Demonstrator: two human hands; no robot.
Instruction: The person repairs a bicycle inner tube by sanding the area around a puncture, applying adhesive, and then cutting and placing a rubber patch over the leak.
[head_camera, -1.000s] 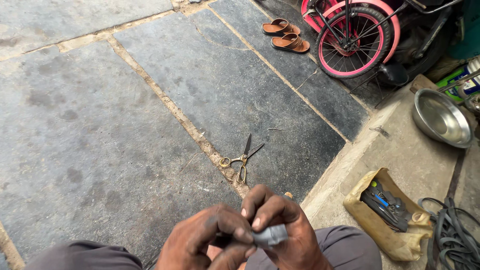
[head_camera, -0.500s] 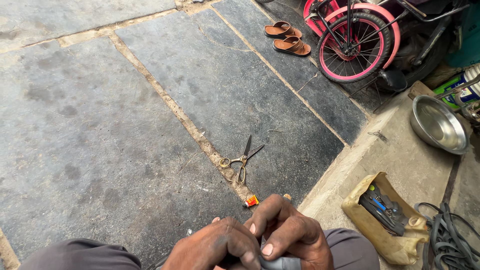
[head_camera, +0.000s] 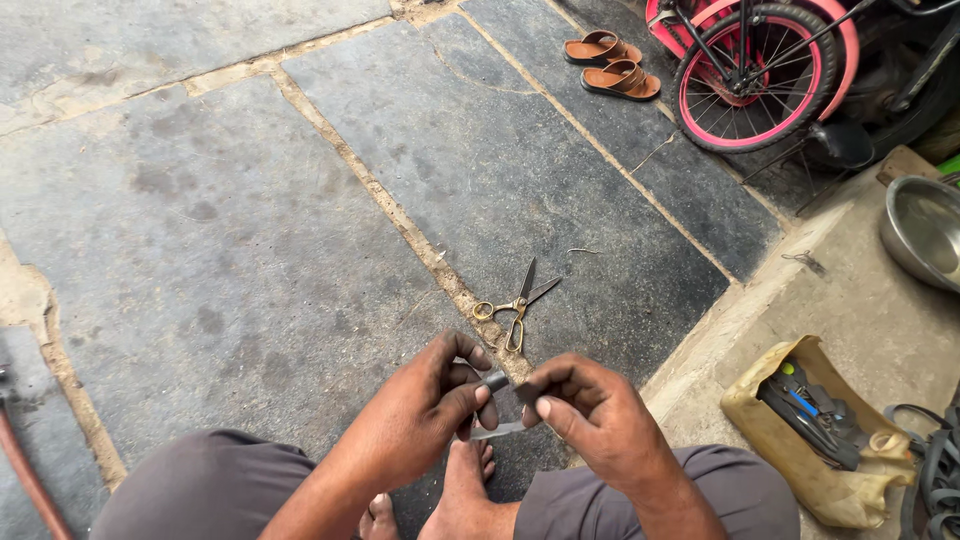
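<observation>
— How far on? 
— Left hand (head_camera: 430, 410) and right hand (head_camera: 590, 420) both pinch a small dark strip (head_camera: 497, 382) over the feet; it looks part-peeled, its end unfinished.
— And the rest?
— Scissors (head_camera: 515, 303) lie open on the stone floor (head_camera: 250, 230), apart; tool pouch (head_camera: 815, 430) sits untouched.

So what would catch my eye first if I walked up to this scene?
Probably the two bare hands at the bottom centre, the left hand and right hand pinching a small dark strip between them above the person's bare feet. Just beyond, open brass-handled scissors lie on the grey stone floor. At the top right stands a pink-tyred bicycle wheel, with brown sandals beside it.
</observation>
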